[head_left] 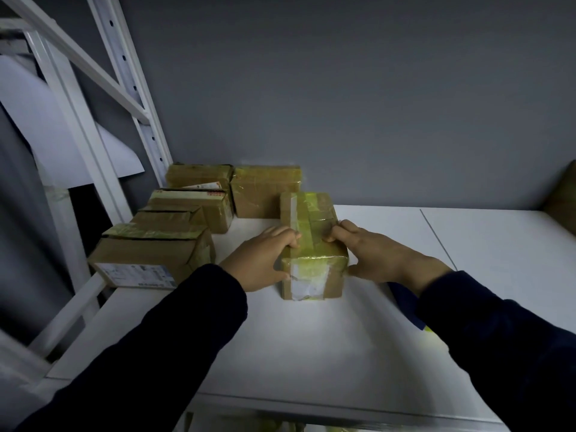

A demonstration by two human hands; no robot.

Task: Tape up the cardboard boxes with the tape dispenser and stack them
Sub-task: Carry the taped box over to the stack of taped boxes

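A cluster of taped boxes [184, 213] stands at the shelf's [311, 353] far left. Just right of them, the left hand [260, 258] grips the small box [314, 266] mid-shelf, fingers curled over its top. The right hand [380, 254] clasps its right side, fingers likewise curled on top.

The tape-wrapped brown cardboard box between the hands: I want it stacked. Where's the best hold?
Probably its long side walls, left hand from the left, right hand from the right: the tape-wrapped brown cardboard box lies flat with both flanks free.
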